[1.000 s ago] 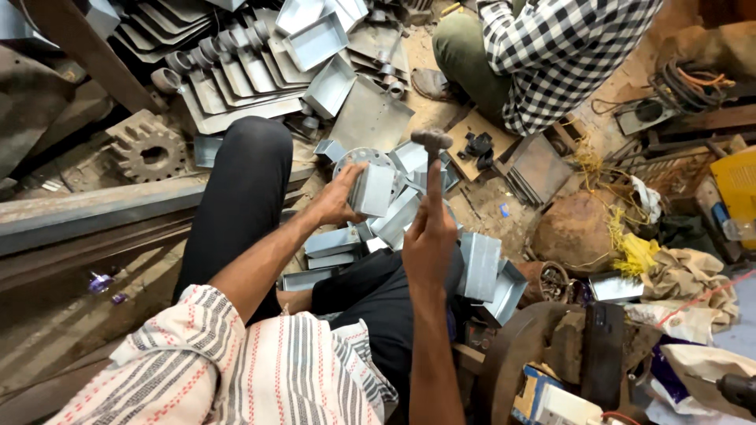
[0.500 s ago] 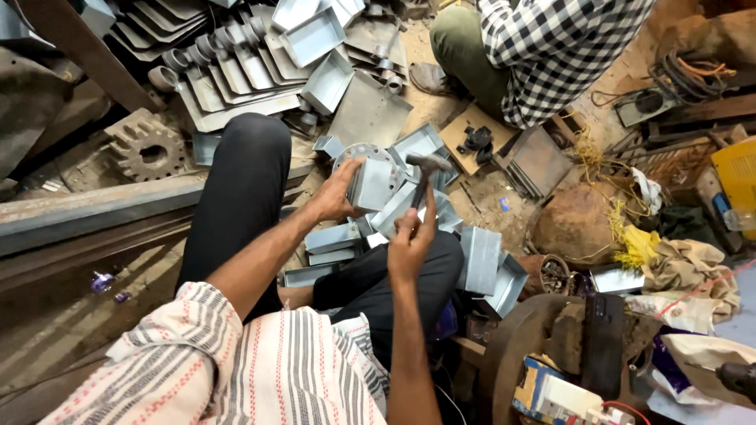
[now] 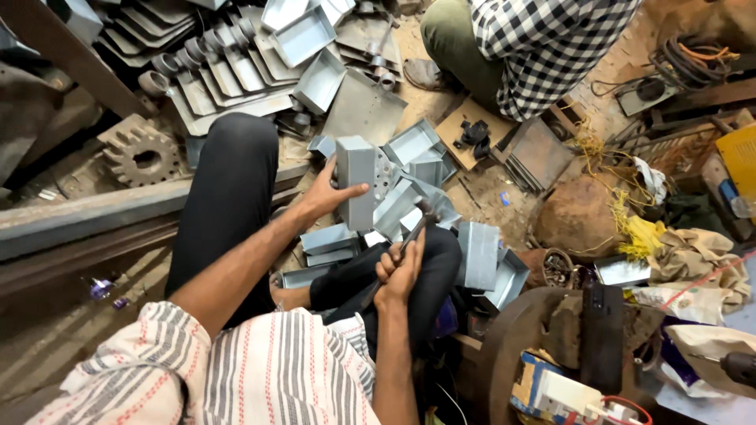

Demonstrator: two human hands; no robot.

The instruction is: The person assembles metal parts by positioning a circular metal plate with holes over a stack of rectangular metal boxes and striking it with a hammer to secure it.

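My left hand (image 3: 324, 193) grips a folded grey sheet-metal box (image 3: 356, 179) and holds it upright above a pile of similar boxes (image 3: 413, 169). My right hand (image 3: 399, 271) is closed around the handle of a hammer (image 3: 419, 220), whose head sits low, just right of the held box and close to the pile. I sit on the ground in black trousers and a striped shirt, with more metal boxes (image 3: 480, 256) lying by my right knee.
Another person in a checked shirt (image 3: 543, 43) sits across from me. Stacked metal trays (image 3: 236, 71) lie at top left, a large gear (image 3: 142, 153) and a steel beam (image 3: 87, 216) on the left. Wires, rags and scrap crowd the right.
My right hand has brought the hammer down from a raised position to beside the box. My left hand has turned the box more upright.
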